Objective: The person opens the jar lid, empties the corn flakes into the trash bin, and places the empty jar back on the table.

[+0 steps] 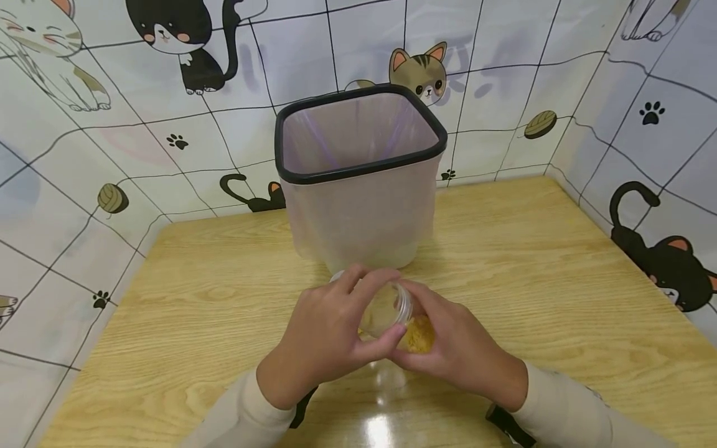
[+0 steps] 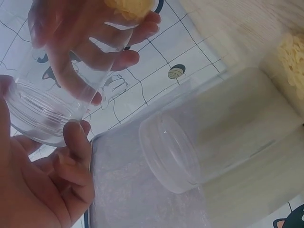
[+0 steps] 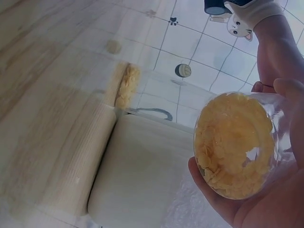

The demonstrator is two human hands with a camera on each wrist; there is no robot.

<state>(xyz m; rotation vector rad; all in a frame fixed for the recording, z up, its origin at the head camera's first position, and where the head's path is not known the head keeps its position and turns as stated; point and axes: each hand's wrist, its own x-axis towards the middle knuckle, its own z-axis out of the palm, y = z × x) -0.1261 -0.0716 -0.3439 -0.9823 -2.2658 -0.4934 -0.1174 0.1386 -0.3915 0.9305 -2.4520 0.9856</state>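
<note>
- Possibly, the clear jar (image 1: 385, 309) could slip from between the two hands, since its smooth, round wall offers the fingers little to catch on.
- If its threaded end dips while uncovered, the yellow flakes (image 1: 420, 335) could spill out below the hands; I cannot tell whether a lid sits there.
- An outward swing of the left hand (image 1: 330, 326) could knock the second jar (image 2: 232, 135), which stands just beyond it, mostly hidden from the head view, in front of the bin (image 1: 364, 214).
- As for pose, the left hand grasps the jar's threaded end, fingers arched over the far side and thumb along the near side.
- The right hand (image 1: 465, 348) grips the body, fingers wrapped round it, with the flakes gathered at the end beside its palm.
- Both thumbs come close together on the near side, and the jar sits between the palms, raised over the table (image 1: 560, 298).
- Each forearm slants inward toward the jar from its own side.
</note>
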